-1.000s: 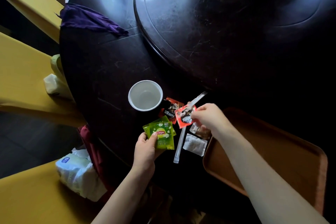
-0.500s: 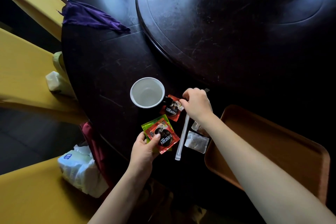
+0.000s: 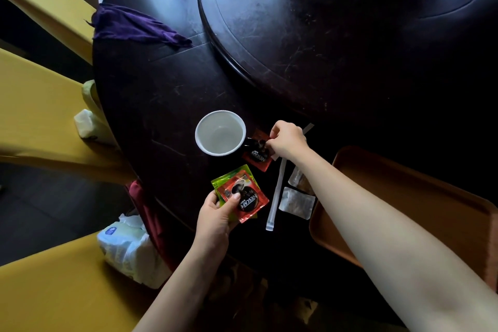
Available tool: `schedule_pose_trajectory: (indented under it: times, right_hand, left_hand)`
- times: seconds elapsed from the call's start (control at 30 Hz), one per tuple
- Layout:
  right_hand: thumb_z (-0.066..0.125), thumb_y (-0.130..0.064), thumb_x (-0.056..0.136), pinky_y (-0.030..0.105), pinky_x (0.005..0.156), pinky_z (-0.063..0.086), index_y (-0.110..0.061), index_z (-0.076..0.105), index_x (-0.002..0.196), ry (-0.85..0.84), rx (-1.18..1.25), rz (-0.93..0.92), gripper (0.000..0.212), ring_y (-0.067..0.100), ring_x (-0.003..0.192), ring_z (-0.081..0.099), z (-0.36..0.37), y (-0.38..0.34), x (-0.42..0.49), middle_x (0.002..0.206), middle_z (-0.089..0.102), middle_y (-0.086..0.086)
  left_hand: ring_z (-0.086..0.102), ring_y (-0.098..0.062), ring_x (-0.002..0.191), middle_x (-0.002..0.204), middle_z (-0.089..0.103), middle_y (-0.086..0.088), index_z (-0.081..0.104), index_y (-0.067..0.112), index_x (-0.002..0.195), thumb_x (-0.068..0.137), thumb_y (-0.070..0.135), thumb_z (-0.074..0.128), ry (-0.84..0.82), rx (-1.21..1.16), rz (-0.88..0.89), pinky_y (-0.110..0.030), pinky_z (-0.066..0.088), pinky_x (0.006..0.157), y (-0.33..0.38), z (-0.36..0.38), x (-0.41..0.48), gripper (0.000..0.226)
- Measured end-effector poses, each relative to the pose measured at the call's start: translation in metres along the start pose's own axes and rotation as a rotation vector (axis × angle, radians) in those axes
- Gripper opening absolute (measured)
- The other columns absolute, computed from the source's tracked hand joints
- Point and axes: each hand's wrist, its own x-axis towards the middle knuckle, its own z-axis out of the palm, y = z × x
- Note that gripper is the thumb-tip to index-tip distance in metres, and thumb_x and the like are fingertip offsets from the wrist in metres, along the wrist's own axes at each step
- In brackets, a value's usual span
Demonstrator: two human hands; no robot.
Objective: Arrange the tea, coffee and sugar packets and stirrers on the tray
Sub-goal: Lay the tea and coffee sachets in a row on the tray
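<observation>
On the dark table's near edge: packets, a stirrer and a cup lie grouped between the two hands.
Left hand [image 3: 215,217]: thumb on top and fingers beneath, clamped on a small stack of packets held just above the table [image 3: 161,105].
Held stack: a red Nescafé coffee packet [image 3: 246,201] on top, green tea packets [image 3: 229,176] showing behind its upper left edge.
Right hand [image 3: 287,140]: fingertips drawn together, pinching the upper right edge of a second Nescafé packet [image 3: 257,156]; whether that packet is off the table cannot be told.
White cup [image 3: 220,136]: upright, just left of the second Nescafé packet, touching or overlapping its corner.
Paper-wrapped stirrer [image 3: 276,193]: lying on the table, running from under the right hand towards the near edge.
Pale sachets [image 3: 296,202]: two, just right of the stirrer, the upper one partly under the forearm; contents unclear.
Brown tray [image 3: 404,183]: at the right, its left rim beside the sachets; no packet visible on it.
Purple cloth [image 3: 134,27]: crumpled, far left of the table.
</observation>
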Motion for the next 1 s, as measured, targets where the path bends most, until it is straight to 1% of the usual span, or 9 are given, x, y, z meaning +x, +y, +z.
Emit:
schedule_pose_trajectory:
  times: [0.13,0.23,0.37,0.47,0.57,0.67,0.77,0.87,1.0]
  right_hand:
    - [0.060,-0.010,0.074,0.031,0.067,0.045,-0.015,0.053,0.080,0.122,0.275,-0.040,0.011,0.022,0.081,0.057,-0.044,0.003,-0.020,0.085,0.058,0.005]
    - [0.061,-0.008,0.076,0.036,0.075,0.053,-0.013,0.057,0.089,0.173,0.445,-0.093,0.014,0.025,0.083,0.063,-0.077,0.014,-0.052,0.086,0.065,0.008]
    - [0.059,-0.004,0.079,0.029,0.068,0.054,-0.011,0.062,0.093,0.029,0.561,-0.060,0.016,0.017,0.073,0.062,-0.085,0.037,-0.110,0.082,0.066,0.006]
    - [0.060,-0.008,0.079,0.011,0.057,0.047,-0.015,0.063,0.085,0.010,0.497,-0.016,0.010,0.010,0.067,0.058,-0.066,0.054,-0.139,0.075,0.062,-0.002]
    - [0.062,-0.014,0.078,0.020,0.060,0.039,-0.021,0.057,0.077,0.210,0.318,0.035,0.009,0.014,0.076,0.055,-0.048,0.073,-0.148,0.082,0.061,-0.003]
    - [0.066,-0.017,0.077,0.022,0.069,0.037,-0.017,0.059,0.085,0.297,0.243,0.043,0.011,0.013,0.087,0.051,-0.042,0.084,-0.154,0.089,0.054,-0.006]
    - [0.069,-0.020,0.076,0.016,0.068,0.037,-0.017,0.057,0.092,0.295,0.202,0.027,0.021,0.009,0.087,0.047,-0.042,0.098,-0.161,0.093,0.048,-0.008]
    - [0.067,-0.026,0.078,0.012,0.062,0.040,-0.018,0.055,0.092,0.335,0.440,0.085,0.021,0.008,0.079,0.054,-0.055,0.115,-0.158,0.096,0.056,-0.002]
    - [0.057,-0.026,0.086,0.030,0.072,0.055,-0.017,0.060,0.097,0.273,0.626,0.108,0.014,0.016,0.084,0.064,-0.072,0.136,-0.142,0.093,0.067,0.004]
  left_hand:
    - [0.072,-0.018,0.078,0.099,0.069,-0.009,0.057,0.013,0.102,0.081,0.003,0.061,-0.040,0.022,0.008,-0.032,0.059,0.066,-0.002,0.009,-0.002,0.023]
    - [0.072,-0.018,0.080,0.099,0.069,-0.008,0.056,0.014,0.103,0.081,0.002,0.061,-0.090,0.041,0.005,-0.030,0.058,0.062,-0.005,0.020,-0.004,0.025]
    - [0.071,-0.018,0.080,0.097,0.069,-0.005,0.056,0.014,0.106,0.083,-0.002,0.054,-0.200,-0.006,-0.024,-0.029,0.058,0.062,-0.010,0.044,-0.008,0.028]
    - [0.071,-0.015,0.073,0.083,0.073,-0.001,0.060,0.017,0.098,0.072,0.003,0.058,-0.306,-0.058,-0.055,-0.030,0.057,0.061,-0.017,0.067,-0.014,0.029]
    - [0.069,-0.025,0.086,0.095,0.072,-0.010,0.061,0.011,0.107,0.077,0.015,0.052,-0.376,-0.195,-0.127,-0.043,0.056,0.076,-0.027,0.083,-0.017,0.031]
    - [0.063,-0.030,0.103,0.110,0.068,-0.015,0.058,0.008,0.118,0.084,0.034,0.049,-0.385,-0.193,-0.158,-0.048,0.046,0.091,-0.036,0.097,-0.023,0.043]
    - [0.068,-0.028,0.092,0.098,0.073,-0.011,0.061,0.012,0.108,0.081,0.019,0.057,-0.372,-0.100,-0.130,-0.042,0.056,0.079,-0.048,0.113,-0.025,0.028]
    - [0.070,-0.027,0.084,0.102,0.069,-0.016,0.055,0.007,0.116,0.078,0.007,0.058,-0.402,-0.086,-0.156,-0.037,0.057,0.065,-0.054,0.126,-0.025,0.038]
    - [0.072,-0.021,0.078,0.087,0.075,-0.007,0.059,0.013,0.108,0.072,0.010,0.064,-0.484,-0.026,-0.178,-0.034,0.058,0.061,-0.058,0.135,-0.022,0.037]
